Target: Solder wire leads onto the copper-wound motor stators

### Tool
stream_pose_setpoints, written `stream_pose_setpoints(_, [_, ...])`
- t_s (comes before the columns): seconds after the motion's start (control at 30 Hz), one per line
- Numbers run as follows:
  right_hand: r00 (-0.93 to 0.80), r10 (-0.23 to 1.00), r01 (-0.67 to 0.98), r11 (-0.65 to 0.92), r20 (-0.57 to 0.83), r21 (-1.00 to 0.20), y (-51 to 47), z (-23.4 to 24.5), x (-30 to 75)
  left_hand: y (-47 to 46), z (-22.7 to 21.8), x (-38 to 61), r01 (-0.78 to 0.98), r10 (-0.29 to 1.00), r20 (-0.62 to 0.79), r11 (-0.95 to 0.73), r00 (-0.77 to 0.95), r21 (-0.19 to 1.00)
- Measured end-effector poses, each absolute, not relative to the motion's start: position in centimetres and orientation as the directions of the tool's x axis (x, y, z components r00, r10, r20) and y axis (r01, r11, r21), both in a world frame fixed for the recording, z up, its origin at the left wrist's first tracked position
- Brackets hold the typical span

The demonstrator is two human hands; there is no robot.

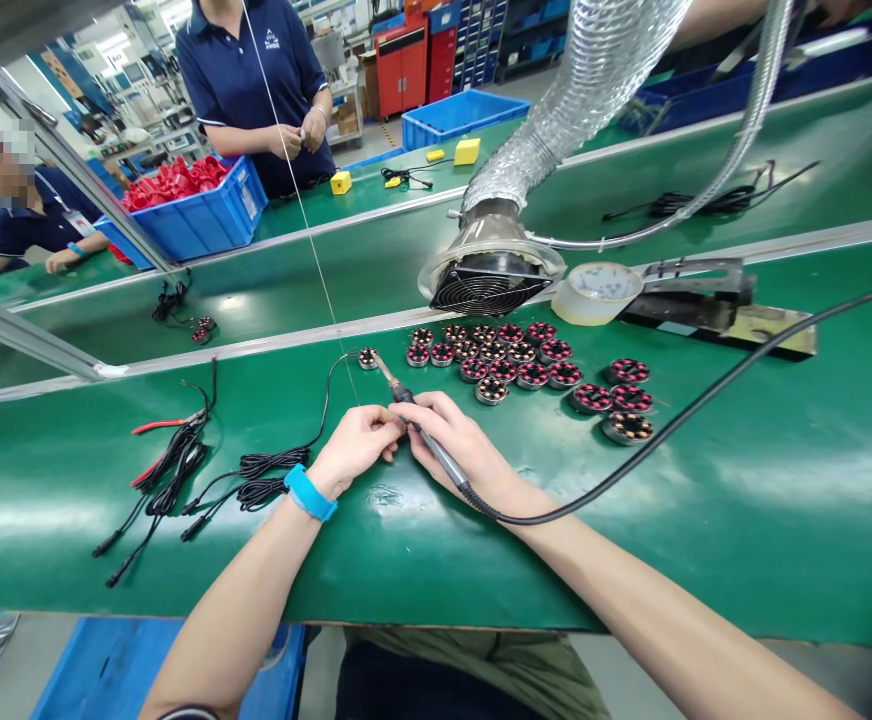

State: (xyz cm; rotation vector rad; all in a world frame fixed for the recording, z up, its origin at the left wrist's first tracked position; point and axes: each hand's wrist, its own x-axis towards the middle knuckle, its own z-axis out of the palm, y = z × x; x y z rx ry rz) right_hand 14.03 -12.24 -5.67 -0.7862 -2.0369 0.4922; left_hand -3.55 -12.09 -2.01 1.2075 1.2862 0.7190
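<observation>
My right hand (466, 445) is closed round a soldering iron (440, 455), whose tip points away beside a small round motor stator (368, 358). A black cable (325, 400) runs up to that stator from a coiled bundle near my left wrist. Against my right fingertips, my left hand (361, 440) is pinched shut. A thin solder wire (314, 250) hangs from above and drops behind the left hand's fingers; its end is hidden. Right of the iron, several stators (492, 352) with red or copper windings lie grouped on the green bench (436, 560).
Coiled black cables (173, 470) and red-handled pliers (162, 426) lie at left. A fume extraction hose (556, 110) hangs over the stators, with a tape roll (599, 292) beside it. The iron's cord (676, 425) crosses rightward. Two people sit or stand across the bench near a blue bin (211, 222).
</observation>
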Motion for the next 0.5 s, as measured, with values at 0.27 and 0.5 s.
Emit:
stream_pose_setpoints(0.27, [-0.36,0.732,0.337,0.68,0.579,-0.651,-12.2,-4.4,14.6,-12.0,-2.0,-3.5,0.23,0.931,-0.35,0.32,0.105,0.919])
stream_pose_setpoints(0.5, [-0.375,0.749,0.333,0.659,0.546,-0.674,-12.1,-5.0,14.8,-11.8,-2.2,-3.5,0.228,0.926,-0.365,0.336,0.097,0.914])
